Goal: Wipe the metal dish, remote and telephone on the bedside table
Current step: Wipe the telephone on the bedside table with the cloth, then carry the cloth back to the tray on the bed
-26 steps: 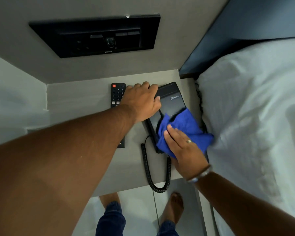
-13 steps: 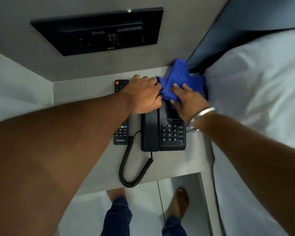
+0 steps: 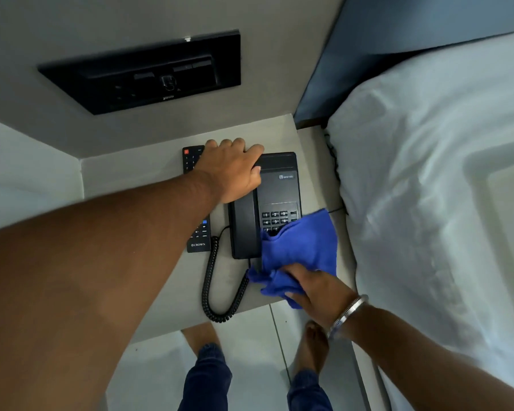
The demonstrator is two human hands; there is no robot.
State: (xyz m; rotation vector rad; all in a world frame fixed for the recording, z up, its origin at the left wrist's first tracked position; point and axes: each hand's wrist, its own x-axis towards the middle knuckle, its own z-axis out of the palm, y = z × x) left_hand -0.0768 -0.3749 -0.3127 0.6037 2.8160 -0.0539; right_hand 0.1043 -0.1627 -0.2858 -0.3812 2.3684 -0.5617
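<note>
A black telephone (image 3: 276,188) sits on the grey bedside table (image 3: 149,170), its coiled cord (image 3: 211,286) looping toward the front edge. My left hand (image 3: 233,170) presses down on the top of the handset and holds the phone still. My right hand (image 3: 315,287) grips a blue cloth (image 3: 303,247) that lies over the lower keypad and the phone's near right corner. A black remote (image 3: 198,235) lies just left of the phone, partly hidden under my left arm. No metal dish is in view.
A black switch panel (image 3: 149,75) is set in the wall above the table. A bed with white linen (image 3: 439,188) and a dark headboard (image 3: 398,28) borders the table's right side. My bare feet stand on the tiled floor (image 3: 250,351) below.
My right hand has swept the blue cloth from the phone's far top end down to its near right corner. My left hand has stayed on the handset.
</note>
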